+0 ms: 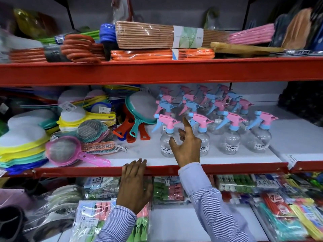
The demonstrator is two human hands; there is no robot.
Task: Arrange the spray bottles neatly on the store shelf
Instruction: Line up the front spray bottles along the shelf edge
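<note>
Right hand (187,147) open between 2 front spray bottles (167,137)

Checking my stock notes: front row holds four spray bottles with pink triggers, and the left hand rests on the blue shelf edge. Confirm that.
Not quite: the shelf edge is red, not blue, as the head view shows. The left hand does rest on it, and the front-row spray bottles number four with pink triggers.

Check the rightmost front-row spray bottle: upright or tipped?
Upright. The rightmost spray bottle stands on its base on the shelf, trigger head on top.
</note>
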